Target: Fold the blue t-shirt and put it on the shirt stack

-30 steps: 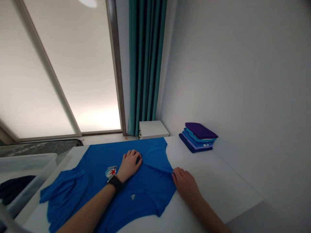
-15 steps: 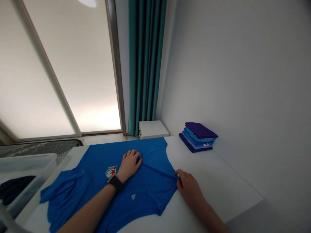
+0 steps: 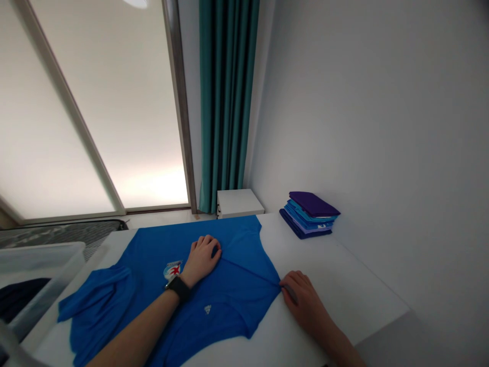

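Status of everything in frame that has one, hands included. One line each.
Blue shirt: spread out, left part rumpled, crease between the hands
Left hand: resting on shirt, fingers curled, grip unclear
Right hand: pinching shirt edge
Watch: worn on left wrist
Clothes stack: folded, piled
Bin: open-topped
Dark cloth: in bin, partly out of view
Curtain: hanging in folds

place: looks like a room in a home | signs: green curtain point(image 3: 228, 107), frosted panels point(image 3: 137, 112), small white cabinet point(image 3: 240, 202), folded clothes point(image 3: 309, 216) and blue shirt point(image 3: 239, 278) on white table point(image 3: 344, 285)
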The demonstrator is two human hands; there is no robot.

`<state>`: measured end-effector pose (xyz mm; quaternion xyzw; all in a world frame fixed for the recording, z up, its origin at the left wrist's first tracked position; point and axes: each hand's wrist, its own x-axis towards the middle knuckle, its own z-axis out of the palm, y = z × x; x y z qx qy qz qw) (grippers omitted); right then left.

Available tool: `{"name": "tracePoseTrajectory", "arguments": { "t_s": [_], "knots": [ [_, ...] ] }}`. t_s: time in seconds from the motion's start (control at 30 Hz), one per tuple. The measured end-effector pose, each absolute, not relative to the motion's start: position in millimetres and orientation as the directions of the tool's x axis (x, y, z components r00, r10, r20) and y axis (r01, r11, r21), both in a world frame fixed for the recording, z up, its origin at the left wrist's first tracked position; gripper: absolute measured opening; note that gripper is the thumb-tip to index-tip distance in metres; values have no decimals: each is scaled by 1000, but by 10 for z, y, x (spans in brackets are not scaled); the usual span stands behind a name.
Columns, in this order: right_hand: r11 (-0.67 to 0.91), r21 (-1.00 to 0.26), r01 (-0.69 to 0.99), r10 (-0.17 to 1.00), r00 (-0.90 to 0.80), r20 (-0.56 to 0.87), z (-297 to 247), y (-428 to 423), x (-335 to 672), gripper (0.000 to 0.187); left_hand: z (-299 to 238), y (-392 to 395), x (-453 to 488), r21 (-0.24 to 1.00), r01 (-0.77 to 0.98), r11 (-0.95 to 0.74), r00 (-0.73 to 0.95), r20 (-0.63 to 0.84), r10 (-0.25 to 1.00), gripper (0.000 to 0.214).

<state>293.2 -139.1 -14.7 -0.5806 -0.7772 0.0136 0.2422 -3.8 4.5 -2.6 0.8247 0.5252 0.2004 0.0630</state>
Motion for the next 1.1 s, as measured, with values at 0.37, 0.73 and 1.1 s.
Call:
{"name": "tracePoseTrajectory", "arguments": {
  "t_s": [0.37, 0.73, 1.1],
  "knots": [
    [366, -357, 860, 882, -199, 426, -129, -1386, 2961, 18, 9, 16, -31, 302, 834, -462, 388, 274, 880, 17],
    [441, -343, 830, 866, -293, 405, -158, -1441, 2967, 38, -28, 38, -40, 293, 834, -467, 395, 273, 877, 18],
    [413, -419, 808, 883, -243, 401, -21, -1038, 2839, 29, -20, 34, -30, 307, 833, -461, 386, 275, 881, 18]
  ]
}}
